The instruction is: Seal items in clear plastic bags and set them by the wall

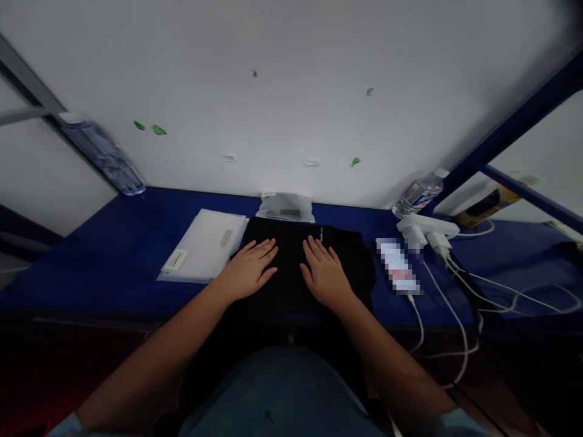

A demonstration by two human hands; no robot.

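The black garment is pressed flat under the left hand and right hand, fingers spread, nothing gripped.

The left hand and the right hand are seen uncovered, and both forearms are left bare back to above the elbows. Well behind the left hand, at the lower edge of the view, the left sleeve is seen, short and pale blue. The right sleeve, of the same pale blue, is seen well behind the right hand. Between the forearms, behind both hands, a plain blue-grey garment is worn.
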